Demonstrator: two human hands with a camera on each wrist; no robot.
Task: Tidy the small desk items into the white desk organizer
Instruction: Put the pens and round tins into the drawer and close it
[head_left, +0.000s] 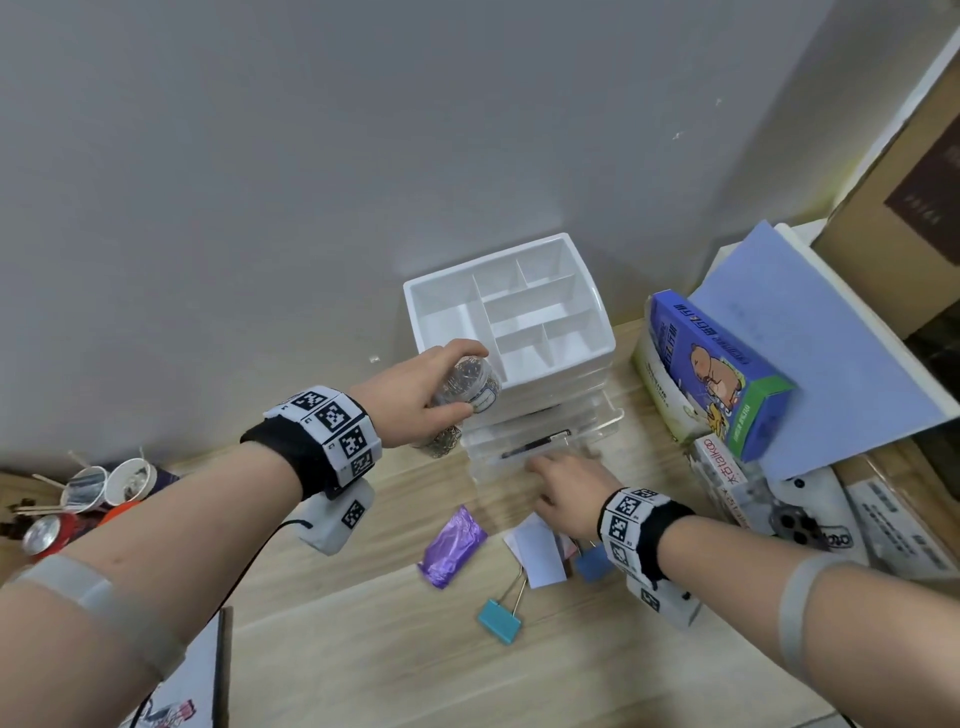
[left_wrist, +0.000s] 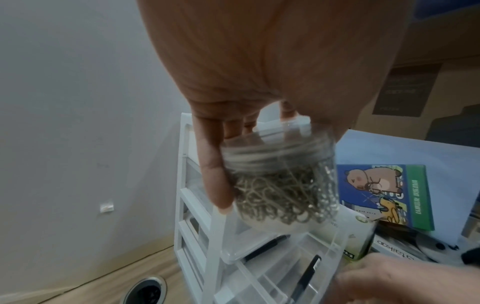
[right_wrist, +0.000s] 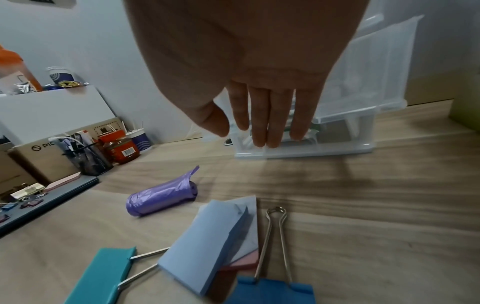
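Wood-grain worktop (head_left: 363, 649), white desk organizer (head_left: 511, 312) at wall: my left hand (head_left: 415, 395) fingers curl round paperclip jar (head_left: 467, 387) above its open drawers (left_wrist: 280, 265), my right hand (head_left: 563, 486) fingers straight against lowest drawer; risk: jar slips, clips scatter.

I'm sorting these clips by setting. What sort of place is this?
Probably an office or home study desk, set against a plain wall. A white desk organizer with clear drawers stands on the wooden desk, binder clips and sticky notes lie loose, and the left hand holds a jar of paper clips.
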